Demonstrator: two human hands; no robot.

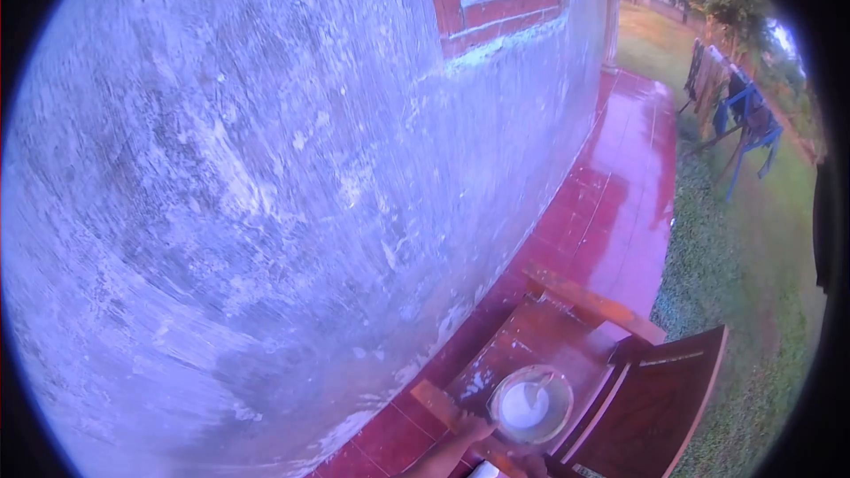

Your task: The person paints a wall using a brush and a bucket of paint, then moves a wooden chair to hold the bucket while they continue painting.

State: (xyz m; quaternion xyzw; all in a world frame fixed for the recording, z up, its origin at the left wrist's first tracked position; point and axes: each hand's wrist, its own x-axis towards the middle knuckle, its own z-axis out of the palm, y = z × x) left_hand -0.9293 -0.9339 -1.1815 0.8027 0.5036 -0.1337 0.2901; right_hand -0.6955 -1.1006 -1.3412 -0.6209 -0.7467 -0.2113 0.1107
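Observation:
A wooden chair [506,341] stands on the floor beside the wall, its backrest [660,403] toward the grass. On its seat is a round bucket [567,407] holding white paint [521,409], with what looks like a brush handle [538,384] leaning in it. My left hand [475,427] lies on the near armrest [436,402], close to the bucket's rim, its fingers seemingly curled over the wood. A dim, blurred shape at the bottom edge appears to be my right hand [529,463], near the same armrest; its fingers are not clear.
A curved-looking wall [292,186] with patchy white paint fills the left, below a red-framed window [509,9]. Shiny red tiles [611,195] run along it to a pillar [611,13]. Grass [735,274] borders the tiles, with laundry on a rack [748,111] farther off.

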